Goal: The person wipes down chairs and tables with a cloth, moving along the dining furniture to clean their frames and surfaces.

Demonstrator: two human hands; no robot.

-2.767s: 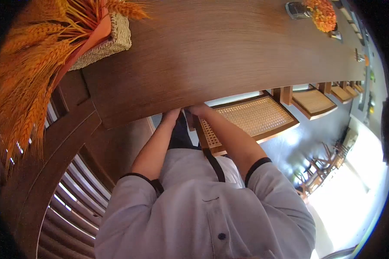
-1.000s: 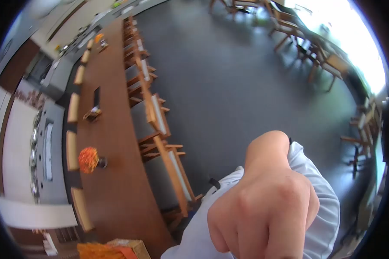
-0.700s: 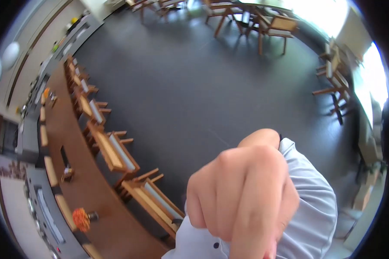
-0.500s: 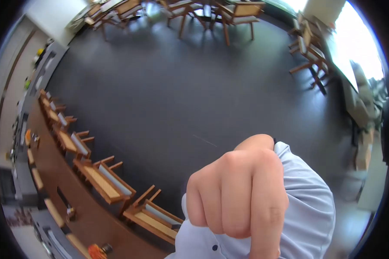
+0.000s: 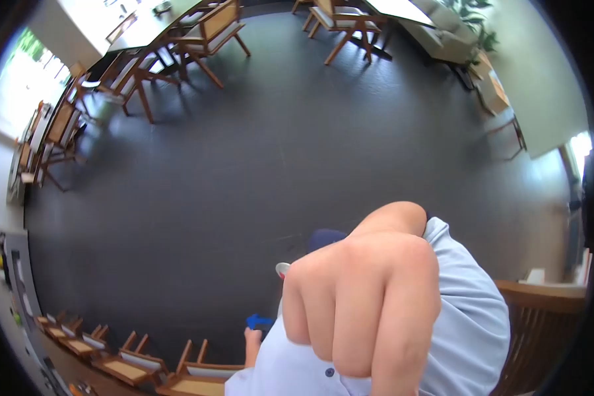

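Note:
My right hand (image 5: pixel 369 297) is raised close to the camera, with its fingers curled into a fist in front of my light blue shirt (image 5: pixel 472 317). Its palm side is hidden, so whatever it may hold cannot be seen. Low at the left of my body, my left hand (image 5: pixel 252 338) is closed on a small bright blue object (image 5: pixel 259 321). Just left of my right fist shows a small white and red item (image 5: pixel 282 268), partly covered. A dark blue shape (image 5: pixel 327 239) sticks out behind the fist.
Dark floor (image 5: pixel 178 204) spreads ahead. Wooden chairs (image 5: pixel 211 33) and tables stand along the far side and left. A row of cane-seated chairs (image 5: pixel 129 366) lines the lower left. A beige sofa (image 5: pixel 442 33) and plant are at the upper right; a slatted wooden piece (image 5: pixel 541 330) stands at right.
The view has swung right, from the long table to the floor and sofa. My right hand has come up from the table edge into a raised fist. My left hand has reappeared with the blue object.

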